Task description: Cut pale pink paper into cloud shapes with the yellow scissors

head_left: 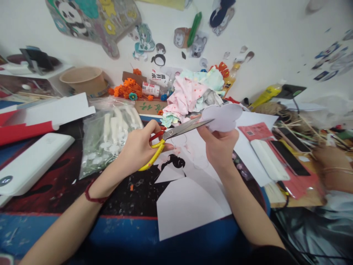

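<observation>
My left hand (140,147) is closed around the handles of a pair of scissors (179,131), with yellow and red grips. Their blades stand partly apart and point right, the tips at the edge of a white paper cut-out (224,117). This paper has a rounded, scalloped outline like a flower or cloud. Underneath it, my right hand (222,147) pinches the cut-out between thumb and fingers. Below both hands lie white paper sheets (190,209) on the dark mat, with a smaller offcut (171,173) among them.
Left of my hands are a clear plastic bag (93,147) with white pieces and a white power bank (35,162). Patterned cloth (187,92) and orange craft flowers (128,88) sit at the back. Phones (289,158) lie right, near another person's hand (335,162).
</observation>
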Demonstrator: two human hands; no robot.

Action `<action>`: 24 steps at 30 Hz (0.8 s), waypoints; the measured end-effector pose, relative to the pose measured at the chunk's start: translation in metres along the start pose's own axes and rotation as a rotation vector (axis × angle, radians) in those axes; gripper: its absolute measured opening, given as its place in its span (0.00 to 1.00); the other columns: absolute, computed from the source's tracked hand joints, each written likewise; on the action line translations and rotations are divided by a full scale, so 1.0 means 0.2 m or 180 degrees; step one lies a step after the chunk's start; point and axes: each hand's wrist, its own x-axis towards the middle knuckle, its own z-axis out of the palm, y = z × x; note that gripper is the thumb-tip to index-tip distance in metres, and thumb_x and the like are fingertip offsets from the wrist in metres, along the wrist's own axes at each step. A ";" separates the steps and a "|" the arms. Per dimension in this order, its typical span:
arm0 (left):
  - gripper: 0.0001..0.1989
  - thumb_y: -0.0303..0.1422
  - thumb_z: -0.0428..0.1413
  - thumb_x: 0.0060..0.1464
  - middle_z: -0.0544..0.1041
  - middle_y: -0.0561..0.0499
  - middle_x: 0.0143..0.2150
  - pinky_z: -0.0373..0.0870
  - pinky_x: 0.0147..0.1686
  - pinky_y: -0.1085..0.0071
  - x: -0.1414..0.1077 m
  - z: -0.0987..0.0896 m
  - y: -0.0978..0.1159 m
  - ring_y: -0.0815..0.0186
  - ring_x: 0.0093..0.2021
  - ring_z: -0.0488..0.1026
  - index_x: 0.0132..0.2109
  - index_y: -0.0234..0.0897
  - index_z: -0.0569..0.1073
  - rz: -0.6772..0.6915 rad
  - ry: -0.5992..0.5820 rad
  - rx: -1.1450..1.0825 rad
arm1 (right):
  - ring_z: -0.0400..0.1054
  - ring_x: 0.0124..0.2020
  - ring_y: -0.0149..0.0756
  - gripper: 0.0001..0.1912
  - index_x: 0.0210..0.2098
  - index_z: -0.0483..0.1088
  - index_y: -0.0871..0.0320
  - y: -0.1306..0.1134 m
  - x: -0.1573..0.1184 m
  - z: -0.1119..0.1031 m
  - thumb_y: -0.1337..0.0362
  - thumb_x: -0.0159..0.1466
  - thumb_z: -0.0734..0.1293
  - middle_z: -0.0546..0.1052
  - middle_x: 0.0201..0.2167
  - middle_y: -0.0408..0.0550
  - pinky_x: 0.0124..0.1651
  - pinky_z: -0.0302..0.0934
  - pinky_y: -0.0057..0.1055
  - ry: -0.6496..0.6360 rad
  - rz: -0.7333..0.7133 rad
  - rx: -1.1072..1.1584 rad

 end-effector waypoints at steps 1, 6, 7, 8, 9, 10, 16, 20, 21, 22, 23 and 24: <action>0.24 0.54 0.61 0.48 0.75 0.54 0.30 0.61 0.29 0.71 0.00 0.00 0.00 0.66 0.28 0.68 0.36 0.41 0.61 -0.0007 -0.0002 -0.0002 | 0.77 0.39 0.38 0.07 0.32 0.78 0.54 0.00 0.00 0.00 0.63 0.54 0.77 0.81 0.32 0.45 0.47 0.75 0.38 0.0003 0.0006 -0.0069; 0.24 0.54 0.61 0.49 0.76 0.53 0.31 0.63 0.30 0.70 0.00 0.00 0.00 0.65 0.29 0.70 0.35 0.41 0.62 0.0015 -0.0002 -0.0021 | 0.76 0.38 0.37 0.07 0.33 0.78 0.53 0.00 0.00 -0.01 0.61 0.55 0.77 0.82 0.33 0.46 0.44 0.75 0.38 -0.0035 0.0002 -0.0135; 0.24 0.54 0.61 0.49 0.77 0.53 0.32 0.63 0.31 0.69 0.00 0.00 0.00 0.65 0.29 0.70 0.35 0.40 0.62 0.0033 0.0009 -0.0024 | 0.76 0.38 0.37 0.07 0.33 0.78 0.53 0.00 0.00 -0.01 0.61 0.54 0.77 0.81 0.33 0.45 0.44 0.75 0.37 -0.0027 0.0004 -0.0124; 0.24 0.55 0.61 0.49 0.77 0.52 0.33 0.64 0.31 0.69 0.00 -0.01 0.00 0.65 0.30 0.70 0.35 0.40 0.63 0.0057 0.0023 -0.0028 | 0.76 0.37 0.37 0.07 0.32 0.78 0.53 0.00 0.00 -0.01 0.62 0.54 0.77 0.81 0.33 0.45 0.43 0.75 0.37 -0.0010 0.0002 -0.0119; 0.25 0.55 0.61 0.49 0.77 0.52 0.34 0.64 0.32 0.69 0.00 -0.01 0.00 0.65 0.31 0.71 0.35 0.40 0.63 0.0088 0.0032 -0.0025 | 0.76 0.37 0.37 0.07 0.32 0.78 0.54 0.00 0.00 -0.01 0.62 0.54 0.77 0.81 0.33 0.45 0.42 0.75 0.37 0.0006 -0.0008 -0.0126; 0.25 0.55 0.61 0.49 0.77 0.52 0.34 0.65 0.32 0.70 0.00 -0.01 0.00 0.65 0.32 0.71 0.35 0.40 0.63 0.0120 0.0033 -0.0020 | 0.76 0.36 0.37 0.07 0.32 0.78 0.54 0.00 0.00 -0.01 0.62 0.54 0.77 0.81 0.32 0.45 0.42 0.75 0.37 0.0015 -0.0029 -0.0135; 0.25 0.55 0.61 0.49 0.78 0.50 0.36 0.65 0.33 0.69 0.00 -0.02 -0.02 0.65 0.32 0.72 0.36 0.40 0.62 0.0176 -0.0057 -0.0021 | 0.74 0.32 0.35 0.06 0.29 0.79 0.52 -0.01 0.00 -0.04 0.63 0.52 0.78 0.80 0.29 0.42 0.36 0.73 0.35 -0.0026 -0.0058 -0.0152; 0.25 0.54 0.62 0.49 0.77 0.51 0.34 0.64 0.31 0.70 0.00 -0.02 -0.01 0.66 0.29 0.71 0.35 0.40 0.61 0.0154 -0.0147 -0.0051 | 0.74 0.33 0.36 0.07 0.30 0.78 0.53 -0.03 0.01 -0.05 0.64 0.51 0.78 0.80 0.30 0.42 0.36 0.73 0.37 -0.0079 0.0047 -0.0191; 0.24 0.53 0.62 0.49 0.76 0.52 0.33 0.63 0.30 0.71 0.00 -0.02 -0.01 0.67 0.29 0.71 0.35 0.41 0.61 0.0137 -0.0171 -0.0041 | 0.74 0.34 0.36 0.07 0.30 0.79 0.52 -0.03 0.01 -0.06 0.64 0.51 0.77 0.81 0.31 0.43 0.37 0.73 0.37 -0.0106 0.0075 -0.0172; 0.24 0.52 0.62 0.50 0.76 0.53 0.32 0.62 0.29 0.71 -0.01 -0.02 -0.01 0.67 0.28 0.70 0.35 0.41 0.61 0.0126 -0.0187 -0.0035 | 0.74 0.33 0.36 0.07 0.30 0.79 0.52 -0.03 0.01 -0.06 0.65 0.51 0.77 0.81 0.30 0.43 0.36 0.73 0.38 -0.0130 0.0086 -0.0151; 0.23 0.51 0.62 0.50 0.76 0.54 0.32 0.61 0.29 0.71 -0.01 -0.02 0.00 0.67 0.28 0.70 0.35 0.41 0.60 0.0126 -0.0197 -0.0033 | 0.74 0.32 0.36 0.06 0.29 0.79 0.52 -0.03 0.01 -0.06 0.65 0.51 0.77 0.80 0.29 0.43 0.35 0.72 0.37 -0.0140 0.0061 -0.0132; 0.23 0.50 0.62 0.50 0.75 0.55 0.31 0.60 0.28 0.72 -0.01 -0.02 0.00 0.68 0.27 0.69 0.35 0.41 0.60 0.0137 -0.0199 -0.0035 | 0.73 0.31 0.35 0.06 0.28 0.78 0.52 -0.03 0.01 -0.06 0.65 0.51 0.77 0.80 0.28 0.43 0.34 0.72 0.37 -0.0141 0.0008 -0.0122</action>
